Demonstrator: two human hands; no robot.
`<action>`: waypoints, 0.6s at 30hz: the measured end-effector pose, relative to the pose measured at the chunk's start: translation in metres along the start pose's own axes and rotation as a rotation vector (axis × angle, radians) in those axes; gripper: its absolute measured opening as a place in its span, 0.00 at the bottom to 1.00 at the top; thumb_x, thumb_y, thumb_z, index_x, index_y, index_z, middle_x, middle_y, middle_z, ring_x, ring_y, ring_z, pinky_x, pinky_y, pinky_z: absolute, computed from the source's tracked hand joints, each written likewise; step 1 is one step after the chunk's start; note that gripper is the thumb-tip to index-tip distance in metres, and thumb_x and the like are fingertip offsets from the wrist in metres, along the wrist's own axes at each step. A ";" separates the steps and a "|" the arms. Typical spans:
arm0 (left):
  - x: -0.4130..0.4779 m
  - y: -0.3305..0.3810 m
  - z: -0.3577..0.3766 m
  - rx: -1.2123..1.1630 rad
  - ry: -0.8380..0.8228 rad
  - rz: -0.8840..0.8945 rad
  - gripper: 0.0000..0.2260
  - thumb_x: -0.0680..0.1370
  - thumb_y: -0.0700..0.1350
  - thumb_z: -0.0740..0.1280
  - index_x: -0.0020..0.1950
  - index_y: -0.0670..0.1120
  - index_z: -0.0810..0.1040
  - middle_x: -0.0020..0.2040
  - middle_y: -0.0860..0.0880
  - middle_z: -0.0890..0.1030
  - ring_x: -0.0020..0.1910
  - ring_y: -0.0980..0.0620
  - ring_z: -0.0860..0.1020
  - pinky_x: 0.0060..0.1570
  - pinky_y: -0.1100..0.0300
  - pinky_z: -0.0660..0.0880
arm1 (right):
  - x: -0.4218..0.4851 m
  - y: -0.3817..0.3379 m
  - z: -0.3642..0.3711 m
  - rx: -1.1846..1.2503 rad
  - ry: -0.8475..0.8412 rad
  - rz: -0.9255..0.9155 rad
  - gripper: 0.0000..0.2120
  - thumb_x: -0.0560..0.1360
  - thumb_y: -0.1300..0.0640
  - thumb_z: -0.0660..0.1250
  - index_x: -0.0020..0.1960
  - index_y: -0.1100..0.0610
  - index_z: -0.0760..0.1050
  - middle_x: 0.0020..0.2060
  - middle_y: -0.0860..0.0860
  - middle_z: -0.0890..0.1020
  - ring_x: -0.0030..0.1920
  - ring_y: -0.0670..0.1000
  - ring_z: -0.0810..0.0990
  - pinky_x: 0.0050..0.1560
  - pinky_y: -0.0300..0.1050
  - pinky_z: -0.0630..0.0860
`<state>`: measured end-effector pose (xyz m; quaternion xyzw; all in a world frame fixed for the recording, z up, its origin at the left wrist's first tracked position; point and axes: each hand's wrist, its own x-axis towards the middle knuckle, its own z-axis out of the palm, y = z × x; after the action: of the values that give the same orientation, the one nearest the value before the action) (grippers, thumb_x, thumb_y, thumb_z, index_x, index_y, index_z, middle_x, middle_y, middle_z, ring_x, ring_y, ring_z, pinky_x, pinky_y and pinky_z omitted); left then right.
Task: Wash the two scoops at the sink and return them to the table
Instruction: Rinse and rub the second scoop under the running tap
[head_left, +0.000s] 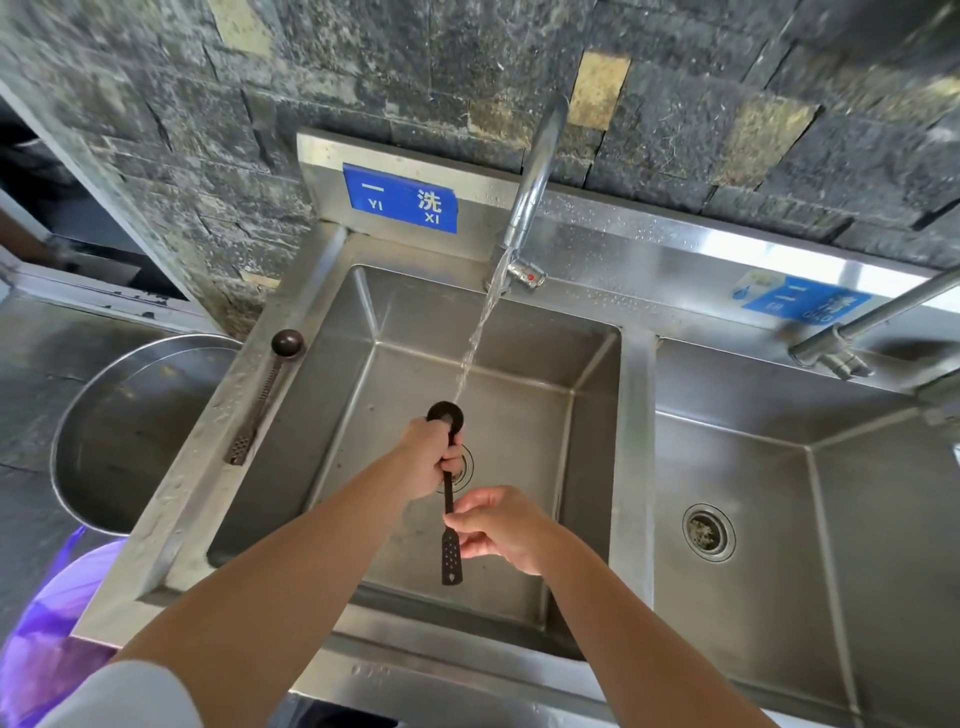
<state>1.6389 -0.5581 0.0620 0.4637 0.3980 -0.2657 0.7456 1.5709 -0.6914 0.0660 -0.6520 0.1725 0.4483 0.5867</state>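
A dark long-handled scoop (450, 556) hangs over the left sink basin (524, 415). My left hand (428, 457) grips it just below its round bowl, and water from the tap (535, 171) lands on that bowl. My right hand (498, 525) pinches the handle lower down, above the perforated end. A second, matching scoop (270, 384) lies on the sink's left rim, bowl toward the wall, touched by neither hand.
A second basin (831, 519) with a drain lies to the right, and another tap (852, 332) reaches in from the right edge. A large metal bowl (104, 431) sits left of the sink, a purple bag (57, 613) below it. Tiled wall behind.
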 end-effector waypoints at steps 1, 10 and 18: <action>0.000 0.003 0.002 0.008 -0.017 0.005 0.09 0.82 0.37 0.51 0.48 0.39 0.70 0.32 0.47 0.70 0.19 0.56 0.61 0.17 0.64 0.58 | -0.002 -0.005 -0.003 -0.029 -0.004 -0.005 0.13 0.75 0.60 0.73 0.59 0.60 0.80 0.48 0.56 0.85 0.45 0.53 0.85 0.47 0.45 0.83; -0.009 0.034 0.015 0.021 -0.265 -0.030 0.07 0.76 0.34 0.52 0.49 0.41 0.67 0.32 0.46 0.69 0.25 0.54 0.60 0.23 0.63 0.58 | 0.008 -0.092 -0.024 0.199 0.241 -0.098 0.10 0.82 0.56 0.62 0.60 0.56 0.76 0.51 0.54 0.82 0.53 0.58 0.83 0.57 0.54 0.80; -0.019 0.041 0.018 -0.195 -0.326 -0.019 0.09 0.78 0.30 0.52 0.55 0.38 0.68 0.39 0.43 0.69 0.28 0.53 0.68 0.26 0.63 0.69 | 0.045 -0.128 -0.011 0.020 0.472 -0.059 0.05 0.77 0.59 0.69 0.51 0.59 0.81 0.29 0.53 0.80 0.18 0.46 0.73 0.16 0.36 0.69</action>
<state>1.6663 -0.5566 0.1024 0.3360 0.3002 -0.3046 0.8392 1.6953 -0.6560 0.1078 -0.7377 0.2900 0.2642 0.5494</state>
